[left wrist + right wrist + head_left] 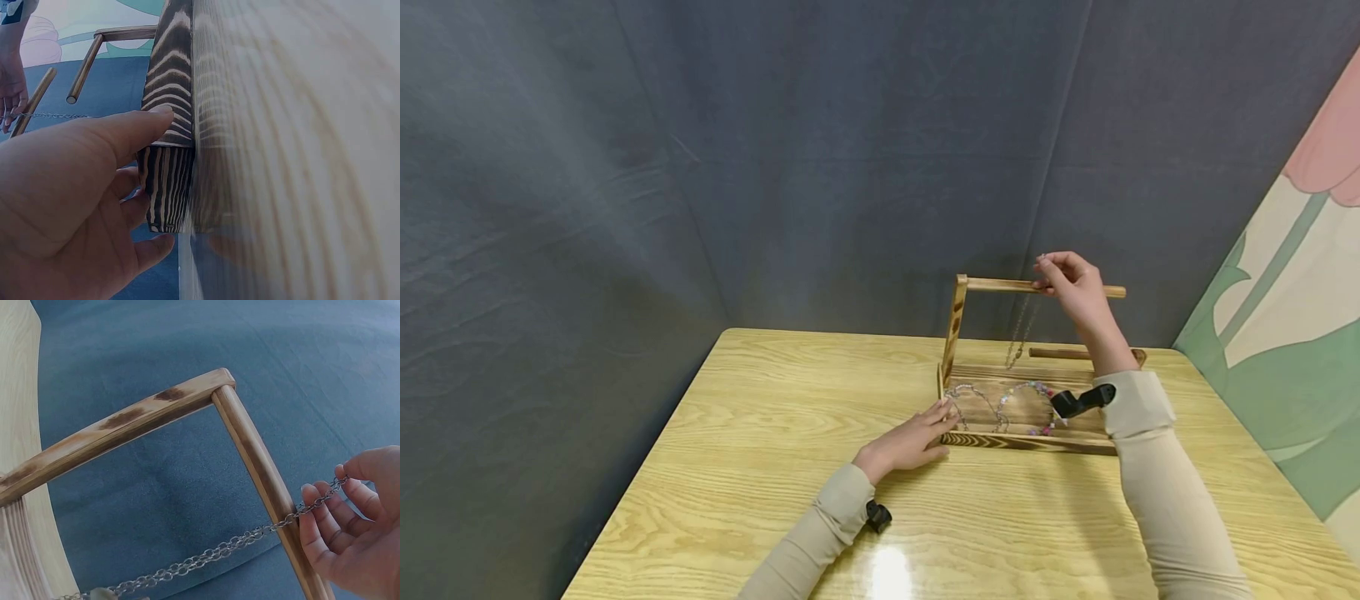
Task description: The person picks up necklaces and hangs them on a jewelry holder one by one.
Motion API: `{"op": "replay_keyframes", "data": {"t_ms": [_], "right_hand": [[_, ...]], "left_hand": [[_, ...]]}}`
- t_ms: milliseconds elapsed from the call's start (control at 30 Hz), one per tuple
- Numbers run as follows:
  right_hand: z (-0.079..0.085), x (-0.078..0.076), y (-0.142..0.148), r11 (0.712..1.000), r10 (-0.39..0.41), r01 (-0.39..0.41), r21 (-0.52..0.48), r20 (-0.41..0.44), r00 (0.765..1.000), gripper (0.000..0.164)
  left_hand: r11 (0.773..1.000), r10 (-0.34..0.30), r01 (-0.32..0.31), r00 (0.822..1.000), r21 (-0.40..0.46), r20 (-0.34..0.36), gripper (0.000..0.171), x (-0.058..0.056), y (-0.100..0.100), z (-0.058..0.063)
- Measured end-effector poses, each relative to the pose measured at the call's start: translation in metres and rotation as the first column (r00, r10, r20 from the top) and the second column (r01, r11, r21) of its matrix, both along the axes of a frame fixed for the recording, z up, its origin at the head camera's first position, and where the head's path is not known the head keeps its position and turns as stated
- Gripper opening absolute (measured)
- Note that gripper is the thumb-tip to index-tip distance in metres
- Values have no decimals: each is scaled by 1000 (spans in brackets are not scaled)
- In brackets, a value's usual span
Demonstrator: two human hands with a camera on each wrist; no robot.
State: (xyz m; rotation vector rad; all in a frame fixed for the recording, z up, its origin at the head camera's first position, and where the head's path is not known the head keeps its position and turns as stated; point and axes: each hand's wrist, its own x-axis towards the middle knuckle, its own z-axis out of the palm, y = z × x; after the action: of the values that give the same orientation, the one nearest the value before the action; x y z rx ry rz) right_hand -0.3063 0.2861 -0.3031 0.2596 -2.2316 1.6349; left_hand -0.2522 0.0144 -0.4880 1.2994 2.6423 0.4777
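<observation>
A wooden jewelry stand with a tray base stands toward the back right of the table. My right hand is at its upper bar, pinching a silver chain necklace between thumb and index finger. The chain crosses the bar, and its doubled strands hang below. My left hand holds the tray's front left corner, thumb against the dark-grained front wall and other fingers around the end. Inside the tray lie a silvery chain piece and a colorful beaded strand.
A shorter, lower bar juts from the stand's right post, partly behind my right forearm. Dark cloth hangs behind and left of the light wooden table. A flower-painted panel stands at the right.
</observation>
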Motion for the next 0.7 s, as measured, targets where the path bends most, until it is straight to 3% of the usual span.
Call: {"op": "replay_keyframes", "data": {"t_ms": [233,467,700], "right_hand": [[-1,-1,-2,1000,-1,1,3,-4,1000,30],[2,0,-10,1000,2,-2,0,-8,1000,37],[4,-1,-16,1000,26,-26,-17,-4,1000,30]], "left_hand": [[1000,6,-6,1000,6,8,59,0,0,-2],[1000,8,-8,1000,5,11,60,-1,-2,-3],[1000,6,-6,1000,10,24,60,-1,-3,-4]]}}
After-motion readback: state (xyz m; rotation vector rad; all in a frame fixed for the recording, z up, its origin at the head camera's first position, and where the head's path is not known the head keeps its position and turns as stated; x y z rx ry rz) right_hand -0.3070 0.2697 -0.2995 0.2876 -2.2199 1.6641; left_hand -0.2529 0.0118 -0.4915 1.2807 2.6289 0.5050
